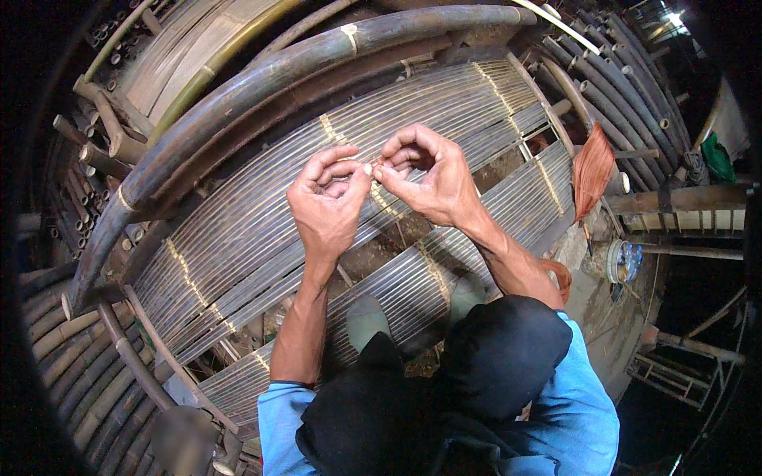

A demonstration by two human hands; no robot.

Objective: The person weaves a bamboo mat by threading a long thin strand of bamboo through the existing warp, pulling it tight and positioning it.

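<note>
My left hand (pixel 329 194) and my right hand (pixel 429 170) meet fingertip to fingertip above a long panel of split bamboo slats (pixel 262 210). Thumb and forefinger are pinched on each side, and a thin reddish strand (pixel 376 162) shows between them; most of it is hidden by the fingers. Pale lashings (pixel 186 274) cross the slats in rows. A narrower slatted panel (pixel 421 266) lies nearer me, with a gap between the two. Off to the right hangs a bundle of orange-red fibre (pixel 594 173).
A thick dark bamboo pole (pixel 286 75) curves along the far side. Stacked bamboo poles (pixel 611 95) stand at the right, more (pixel 87 373) at the lower left. A clear container with blue-topped bottles (pixel 623 260) sits on the floor. My boots (pixel 367 321) are below.
</note>
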